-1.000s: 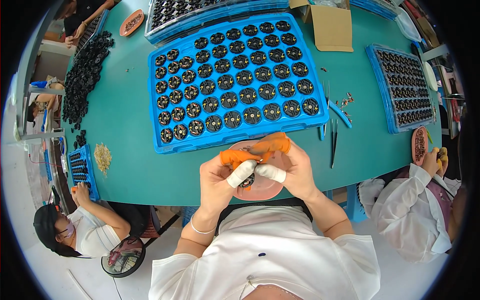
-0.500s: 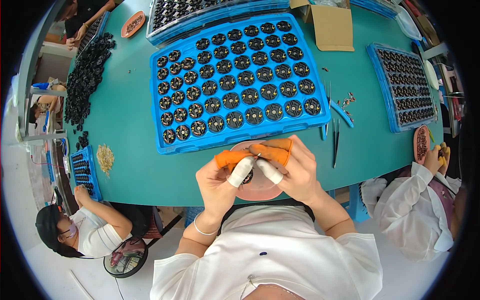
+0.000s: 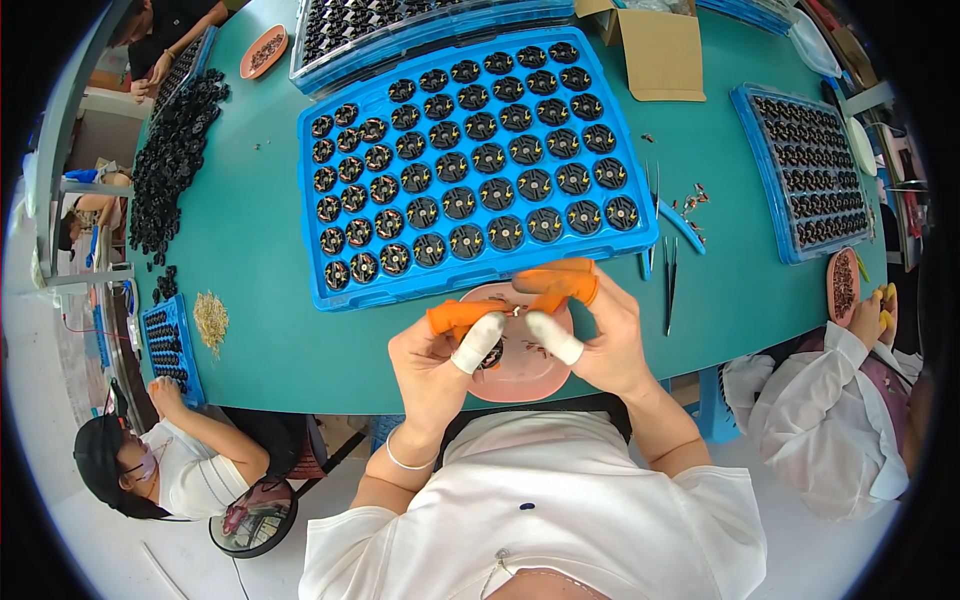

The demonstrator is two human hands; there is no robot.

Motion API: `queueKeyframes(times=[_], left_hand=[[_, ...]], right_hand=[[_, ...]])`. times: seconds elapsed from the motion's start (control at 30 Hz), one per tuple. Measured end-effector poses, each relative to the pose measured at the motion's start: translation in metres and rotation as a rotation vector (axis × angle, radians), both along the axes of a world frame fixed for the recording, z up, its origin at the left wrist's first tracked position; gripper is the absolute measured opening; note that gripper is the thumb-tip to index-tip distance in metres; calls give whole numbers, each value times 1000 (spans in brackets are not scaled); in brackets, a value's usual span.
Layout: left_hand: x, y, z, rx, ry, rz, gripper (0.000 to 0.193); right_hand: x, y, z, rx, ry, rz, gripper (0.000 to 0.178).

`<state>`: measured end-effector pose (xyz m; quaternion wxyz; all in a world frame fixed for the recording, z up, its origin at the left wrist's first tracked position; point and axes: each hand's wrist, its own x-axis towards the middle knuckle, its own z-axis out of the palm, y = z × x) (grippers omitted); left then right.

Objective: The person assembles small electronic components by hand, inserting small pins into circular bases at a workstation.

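Within the left hand [image 3: 432, 354], a black disc [image 3: 492, 355] is partly hidden.

Green table [image 3: 740, 310] carrying a blue tray [image 3: 480, 267], pink bowl [image 3: 530, 382], tweezers [image 3: 671, 290], heaped black parts [image 3: 175, 160], apparently pliers [image 3: 684, 230]

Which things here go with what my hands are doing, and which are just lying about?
Likely part of the job:
round black part, held in your left hand
pink dish under it
blue tray of similar-looking parts, just ahead

Seemingly just lying about:
dark tweezers, untouched on the table
open cardboard box, far side
pale pile, off left
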<state>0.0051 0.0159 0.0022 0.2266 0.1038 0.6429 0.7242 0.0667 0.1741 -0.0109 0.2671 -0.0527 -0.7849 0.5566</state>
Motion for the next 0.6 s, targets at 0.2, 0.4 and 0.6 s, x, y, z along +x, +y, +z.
queueKeyframes(times=[0.2, 0.4, 0.6], left_hand=[[0, 0, -2, 7, 8, -17, 14], [2, -2, -6, -85, 168, -4, 11], [6, 3, -6, -199, 448, 67, 9]], right_hand=[[6, 4, -4, -88, -91, 73, 22], [4, 7, -12, -138, -48, 124, 21], [5, -16, -8, -455, -81, 64, 21]])
